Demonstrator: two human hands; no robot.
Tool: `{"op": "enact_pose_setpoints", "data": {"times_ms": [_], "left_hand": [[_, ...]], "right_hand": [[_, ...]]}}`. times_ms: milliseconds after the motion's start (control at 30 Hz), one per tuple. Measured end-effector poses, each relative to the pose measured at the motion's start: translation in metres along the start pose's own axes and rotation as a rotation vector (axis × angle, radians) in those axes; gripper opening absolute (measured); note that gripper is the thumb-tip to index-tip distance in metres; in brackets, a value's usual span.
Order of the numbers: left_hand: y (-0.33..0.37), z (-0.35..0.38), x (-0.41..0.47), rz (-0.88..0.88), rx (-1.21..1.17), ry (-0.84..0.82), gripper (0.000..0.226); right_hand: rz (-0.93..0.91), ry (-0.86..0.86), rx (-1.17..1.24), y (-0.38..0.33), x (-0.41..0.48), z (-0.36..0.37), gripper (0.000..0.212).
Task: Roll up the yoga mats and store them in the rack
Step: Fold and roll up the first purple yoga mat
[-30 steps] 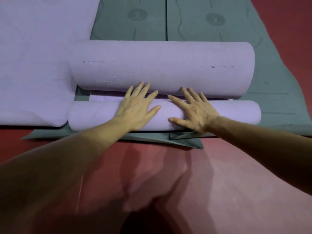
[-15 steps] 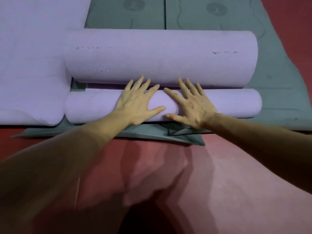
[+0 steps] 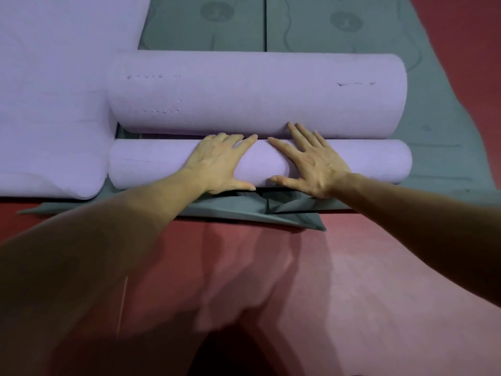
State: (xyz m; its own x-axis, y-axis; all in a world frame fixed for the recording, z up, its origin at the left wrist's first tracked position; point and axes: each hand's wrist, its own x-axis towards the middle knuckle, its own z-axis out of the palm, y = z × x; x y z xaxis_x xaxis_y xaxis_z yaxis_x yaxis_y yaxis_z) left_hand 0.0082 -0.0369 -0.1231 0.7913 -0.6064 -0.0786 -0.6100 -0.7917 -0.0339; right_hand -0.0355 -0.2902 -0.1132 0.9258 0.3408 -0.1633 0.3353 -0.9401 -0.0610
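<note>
A lilac yoga mat lies across the view in two parts: a thin rolled part [image 3: 151, 164] near me and a thick curled part [image 3: 257, 93] just behind it, the two touching. My left hand [image 3: 219, 164] presses flat on the thin roll with spread fingers, fingertips at the seam between the two parts. Beside it my right hand [image 3: 311, 161] also presses flat on the thin roll, its fingertips touching the thick part. The rack is not in view.
A second lilac mat [image 3: 48, 104] lies flat on the left. Grey-green mats [image 3: 439, 147] spread underneath and behind, with a folded corner [image 3: 298, 213] just below my hands. Red floor [image 3: 352, 294] fills the foreground and the right edge.
Both hands have slid forward over the thin roll, and it has rolled tighter against the thick part. The fingers of my left hand now curve over the roll's top.
</note>
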Motion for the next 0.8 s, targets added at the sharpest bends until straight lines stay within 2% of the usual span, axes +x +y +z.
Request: {"op": "enact_pose_setpoints", "data": {"times_ms": [233, 500, 700, 800], "left_hand": [[0.009, 0.0, -0.024, 0.048, -0.021, 0.174, 0.1], [0.036, -0.002, -0.071, 0.099, -0.065, 0.221, 0.096], [0.036, 0.004, -0.066, 0.05, -0.081, 0.091, 0.101], [0.034, 0.006, -0.063, 0.056, -0.08, 0.015, 0.104]], "right_hand": [[-0.014, 0.006, 0.005, -0.01, -0.03, -0.009, 0.096], [-0.164, 0.034, 0.078, -0.036, -0.062, -0.008, 0.096], [-0.122, -0.065, 0.039, -0.036, -0.054, -0.003, 0.088], [-0.088, -0.058, 0.015, -0.025, -0.038, -0.005, 0.09]]}}
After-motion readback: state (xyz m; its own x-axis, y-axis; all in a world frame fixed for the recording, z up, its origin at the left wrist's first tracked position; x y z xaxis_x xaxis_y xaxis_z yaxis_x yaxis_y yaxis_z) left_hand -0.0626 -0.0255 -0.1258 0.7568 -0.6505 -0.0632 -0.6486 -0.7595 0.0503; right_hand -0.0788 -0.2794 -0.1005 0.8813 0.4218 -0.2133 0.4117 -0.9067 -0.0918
